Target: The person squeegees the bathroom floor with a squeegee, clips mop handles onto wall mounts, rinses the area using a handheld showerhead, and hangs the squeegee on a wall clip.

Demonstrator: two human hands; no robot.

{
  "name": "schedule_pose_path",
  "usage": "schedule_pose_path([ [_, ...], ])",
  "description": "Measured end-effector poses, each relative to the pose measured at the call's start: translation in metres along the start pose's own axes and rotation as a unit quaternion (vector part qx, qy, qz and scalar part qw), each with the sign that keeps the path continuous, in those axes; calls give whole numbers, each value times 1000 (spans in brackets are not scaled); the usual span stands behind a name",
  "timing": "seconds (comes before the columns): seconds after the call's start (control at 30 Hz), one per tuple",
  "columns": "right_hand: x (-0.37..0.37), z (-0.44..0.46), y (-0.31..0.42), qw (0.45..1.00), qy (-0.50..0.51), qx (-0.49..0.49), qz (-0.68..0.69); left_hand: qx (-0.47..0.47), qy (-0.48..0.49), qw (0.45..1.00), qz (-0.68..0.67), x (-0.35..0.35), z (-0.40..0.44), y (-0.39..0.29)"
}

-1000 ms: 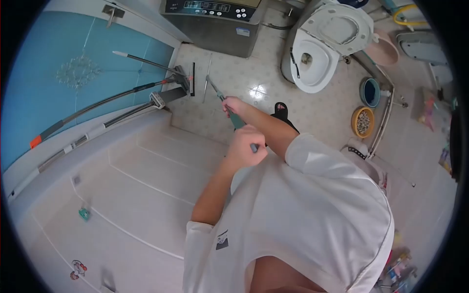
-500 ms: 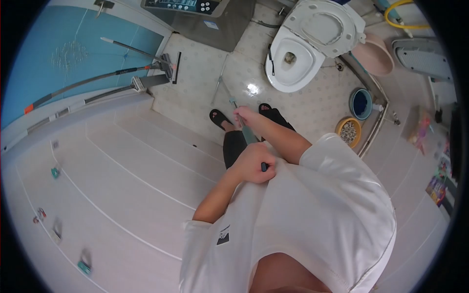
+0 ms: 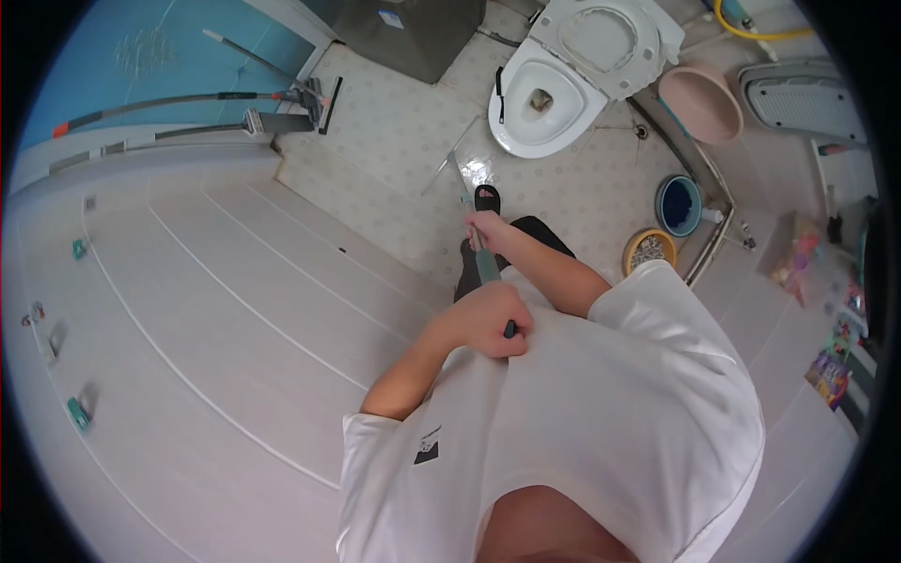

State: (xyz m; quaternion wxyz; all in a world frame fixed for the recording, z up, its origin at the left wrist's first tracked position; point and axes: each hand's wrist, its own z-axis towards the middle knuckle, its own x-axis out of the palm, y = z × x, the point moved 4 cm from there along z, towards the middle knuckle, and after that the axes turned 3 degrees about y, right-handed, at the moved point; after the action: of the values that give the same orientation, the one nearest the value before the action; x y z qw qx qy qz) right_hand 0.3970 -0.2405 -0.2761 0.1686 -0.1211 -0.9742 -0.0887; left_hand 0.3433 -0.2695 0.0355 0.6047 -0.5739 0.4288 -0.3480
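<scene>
My left hand (image 3: 493, 319) is closed round the top end of a long-handled floor squeegee, close against the white shirt; the dark handle tip pokes out of the fist. Further down, my right hand (image 3: 486, 231) grips the shaft, past a grey-green handle section (image 3: 487, 266). The floor squeegee (image 3: 458, 167) reaches down to the tiles, its thin, wide blade lying slantwise on the floor to the left of the toilet (image 3: 542, 108). One black sandal (image 3: 487, 198) shows beside the shaft; the other is hidden.
Several long-handled cleaning tools (image 3: 298, 111) lean along the left wall by the blue door (image 3: 141, 70). A grey appliance (image 3: 413, 38) stands ahead. On the right are a pink basin (image 3: 702, 105), a blue bowl (image 3: 664, 214) and a yellow bowl (image 3: 632, 260) of small pellets.
The squeegee blade has swung right over the tiles, toward the toilet. Both hands keep their hold on the handle. The left sandal has gone out of sight, and the view has shifted slightly.
</scene>
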Motion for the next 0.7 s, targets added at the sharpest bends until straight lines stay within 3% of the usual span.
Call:
schedule_pose_path([
  [0.27, -35, -35, -55, 994, 19, 100, 35, -18, -17, 999, -32, 56, -7, -18],
  [0.47, -44, -31, -58, 993, 31, 103, 36, -31, -73, 997, -7, 54, -6, -32],
  [0.57, -34, -13, -57, 989, 105, 76, 67, 6, -214, 977, 18, 41, -16, -40],
  [0.7, 24, -21, -41, 984, 126, 89, 89, 11, -362, 931, 44, 22, -37, -55],
])
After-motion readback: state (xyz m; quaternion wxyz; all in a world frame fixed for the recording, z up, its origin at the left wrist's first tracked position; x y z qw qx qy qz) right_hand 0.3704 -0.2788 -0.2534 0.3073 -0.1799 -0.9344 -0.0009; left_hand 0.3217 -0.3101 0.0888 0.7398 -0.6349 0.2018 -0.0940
